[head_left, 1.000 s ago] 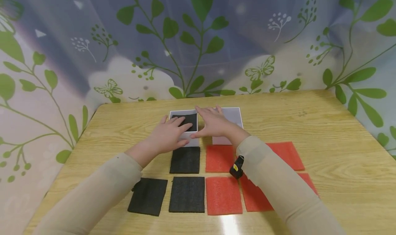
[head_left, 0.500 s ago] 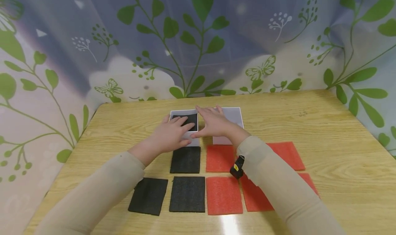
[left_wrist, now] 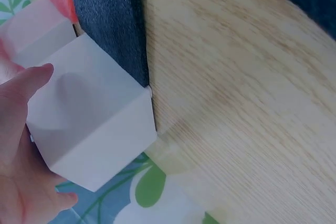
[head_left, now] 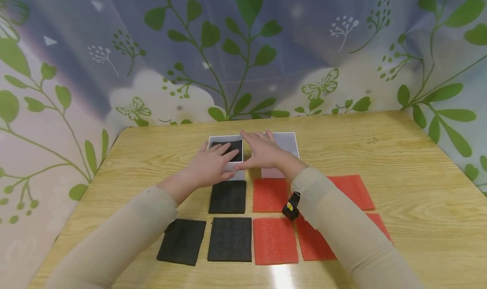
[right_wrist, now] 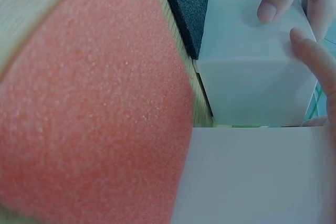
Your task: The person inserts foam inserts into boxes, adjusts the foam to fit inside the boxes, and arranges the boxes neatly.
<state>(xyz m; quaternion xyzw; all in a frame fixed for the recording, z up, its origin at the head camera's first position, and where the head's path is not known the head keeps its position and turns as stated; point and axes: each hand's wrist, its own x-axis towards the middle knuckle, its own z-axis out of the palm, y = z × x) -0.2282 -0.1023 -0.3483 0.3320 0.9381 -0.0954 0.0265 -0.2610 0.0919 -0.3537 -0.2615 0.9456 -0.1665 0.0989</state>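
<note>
Two white boxes stand side by side at the far middle of the table. The left box [head_left: 227, 137] [left_wrist: 94, 129] has a black foam pad [head_left: 236, 147] lying inside it. My left hand [head_left: 207, 164] rests on this box with straight fingers over the pad and its thumb [left_wrist: 21, 93] against the box's wall. My right hand [head_left: 262, 151] lies flat across the gap between the boxes, partly covering the right box [head_left: 287, 143], and its thumb touches the left box [right_wrist: 252, 77]. Neither hand grips anything.
Three black foam pads [head_left: 227, 197] [head_left: 230, 239] [head_left: 181, 241] and several red ones [head_left: 269, 194] [head_left: 274, 240] [head_left: 351, 189] lie in rows on the wooden table [head_left: 399, 162] near me. My right sleeve covers part of the red pads. A leaf-patterned curtain [head_left: 243, 48] encloses the table.
</note>
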